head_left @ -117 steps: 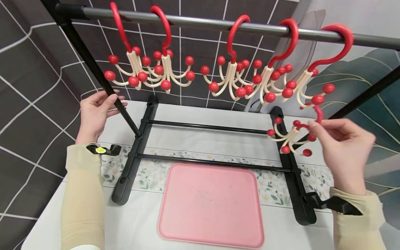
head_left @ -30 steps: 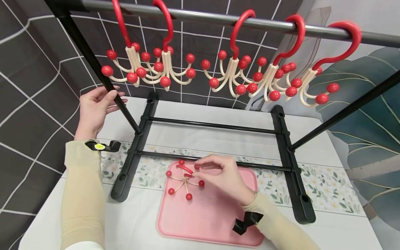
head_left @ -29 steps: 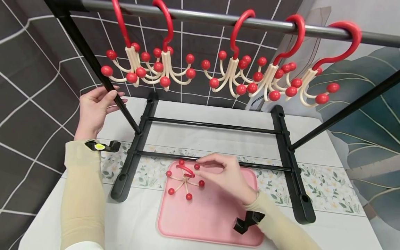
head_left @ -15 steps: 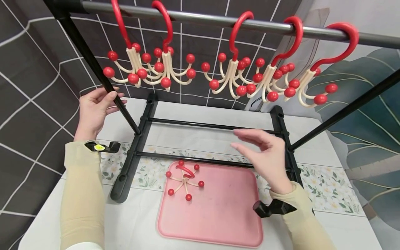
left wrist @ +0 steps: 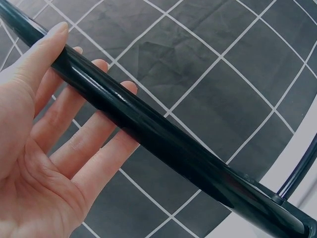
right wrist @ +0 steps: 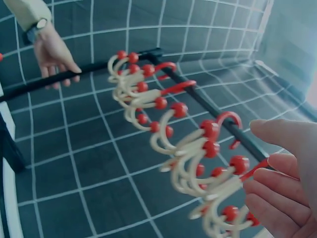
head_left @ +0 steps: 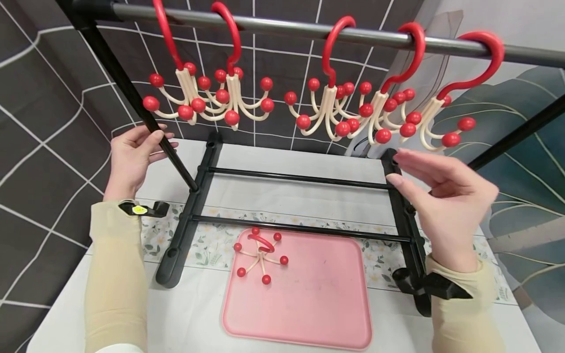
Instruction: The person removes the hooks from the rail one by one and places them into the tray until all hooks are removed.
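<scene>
- My left hand [head_left: 132, 159] pinches the rack post [head_left: 121, 78]; slack there could let it wobble.
- My right hand [head_left: 456, 201] is empty, thumb apart from fingers, near the end hanger [head_left: 429, 113]; crowded arms could snag.
- Loose hanger [head_left: 260, 255]: tray's [head_left: 322, 299] far-left corner.

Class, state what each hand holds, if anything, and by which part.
Left hand: the hanging rack, by its left upright post. Right hand: holding nothing.

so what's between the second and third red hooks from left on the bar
In the head view, a bare stretch of bar lies between the second hook and the third hook; no hook hangs there.
</scene>
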The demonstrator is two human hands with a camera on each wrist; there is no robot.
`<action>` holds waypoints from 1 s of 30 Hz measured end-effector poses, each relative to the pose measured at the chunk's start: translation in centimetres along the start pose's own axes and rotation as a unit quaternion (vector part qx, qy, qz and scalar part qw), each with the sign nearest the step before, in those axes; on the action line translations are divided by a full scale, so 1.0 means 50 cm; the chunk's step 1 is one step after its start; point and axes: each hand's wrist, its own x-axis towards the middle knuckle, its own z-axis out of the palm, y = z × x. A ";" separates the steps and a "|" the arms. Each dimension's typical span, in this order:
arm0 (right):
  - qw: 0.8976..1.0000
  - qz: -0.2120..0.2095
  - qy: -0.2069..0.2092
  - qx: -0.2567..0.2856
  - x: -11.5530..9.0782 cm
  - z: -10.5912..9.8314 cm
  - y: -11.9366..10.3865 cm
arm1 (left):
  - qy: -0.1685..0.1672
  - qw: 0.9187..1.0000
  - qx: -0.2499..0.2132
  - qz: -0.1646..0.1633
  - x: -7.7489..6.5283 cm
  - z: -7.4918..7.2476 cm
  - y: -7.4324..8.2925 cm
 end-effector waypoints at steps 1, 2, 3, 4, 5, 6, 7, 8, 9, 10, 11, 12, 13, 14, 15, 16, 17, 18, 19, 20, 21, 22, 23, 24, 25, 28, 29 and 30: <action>1.000 -0.005 0.009 -0.007 0.005 -0.004 -0.004 | 0.000 1.000 -0.001 0.000 0.000 0.000 0.000; 1.000 -0.009 0.016 -0.025 0.009 -0.008 -0.008 | 0.000 1.000 -0.002 0.000 0.000 0.000 0.000; 0.999 -0.011 0.025 -0.032 0.013 -0.012 -0.012 | 0.000 1.000 -0.002 0.001 0.000 0.000 0.000; 0.999 -0.013 0.034 -0.037 0.016 -0.016 -0.015 | -0.001 1.000 -0.003 0.002 0.000 0.000 0.000; 0.998 -0.015 0.042 -0.039 0.019 -0.021 -0.018 | -0.001 1.000 -0.004 0.003 0.000 -0.001 -0.001; 0.998 -0.017 0.050 -0.040 0.023 -0.026 -0.021 | -0.002 1.000 -0.004 0.003 0.000 -0.001 -0.001; 0.998 -0.018 0.060 -0.032 0.027 -0.030 -0.024 | -0.002 1.000 -0.004 0.005 0.000 -0.001 -0.001; 0.997 -0.017 0.071 -0.014 0.032 -0.034 -0.026 | -0.002 1.000 -0.003 0.006 0.000 -0.001 -0.001; 0.997 -0.017 0.079 0.008 0.036 -0.039 -0.027 | -0.002 1.000 -0.001 0.007 0.000 -0.002 -0.001; 0.996 -0.016 0.086 0.023 0.041 -0.044 -0.028 | -0.002 1.000 0.000 0.006 0.000 -0.002 -0.001; 0.995 -0.015 0.092 0.035 0.045 -0.049 -0.029 | -0.002 1.000 0.000 0.006 0.000 -0.002 -0.001; 0.994 -0.012 0.101 0.041 0.050 -0.054 -0.030 | -0.002 1.000 0.000 0.007 0.000 -0.002 -0.001; 0.992 -0.007 0.111 0.051 0.056 -0.058 -0.030 | -0.002 1.000 -0.002 0.008 0.001 -0.002 -0.001; 0.992 -0.003 0.116 0.047 0.061 -0.063 -0.031 | -0.002 1.000 -0.003 0.008 0.001 -0.002 -0.002; 0.992 0.001 0.122 0.036 0.067 -0.068 -0.031 | -0.002 1.000 -0.003 0.007 0.001 -0.002 -0.002; 0.991 0.007 0.133 0.032 0.073 -0.071 -0.032 | -0.003 1.000 -0.005 0.007 0.001 -0.002 -0.002; 0.989 0.013 0.142 0.024 0.080 -0.074 -0.032 | -0.003 1.000 -0.005 0.008 0.001 -0.002 -0.002; 0.988 0.018 0.151 0.015 0.088 -0.075 -0.033 | -0.003 1.000 -0.004 0.008 0.000 -0.002 -0.002; 0.987 0.024 0.159 0.010 0.096 -0.077 -0.032 | -0.003 1.000 -0.003 0.007 0.000 -0.002 -0.002; 0.986 0.034 0.166 0.001 0.104 -0.078 -0.033 | -0.003 1.000 -0.001 0.007 -0.001 -0.002 -0.002; 0.984 0.044 0.174 -0.003 0.113 -0.079 -0.033 | -0.003 1.000 0.000 0.007 -0.001 -0.003 -0.002; 0.982 0.055 0.180 -0.015 0.121 -0.080 -0.033 | -0.003 1.000 0.000 0.008 -0.001 -0.003 -0.002; 0.981 0.065 0.183 -0.024 0.129 -0.082 -0.033 | -0.003 1.000 0.000 0.008 -0.001 -0.003 -0.002; 0.979 0.075 0.185 -0.035 0.138 -0.084 -0.032 | -0.004 1.000 0.000 0.008 -0.001 -0.003 -0.002; 0.977 0.086 0.188 -0.047 0.146 -0.086 -0.032 | -0.004 1.000 0.000 0.008 -0.001 -0.003 -0.002; 0.974 0.104 0.182 -0.081 0.170 -0.092 -0.026 | -0.004 1.000 -0.001 0.007 0.000 -0.003 -0.002; 0.975 0.104 0.180 -0.081 0.177 -0.093 -0.023 | -0.004 1.000 0.000 0.007 0.001 -0.003 -0.002; 0.974 0.104 0.176 -0.096 0.183 -0.095 -0.020 | -0.004 1.000 0.000 0.006 0.002 -0.003 -0.002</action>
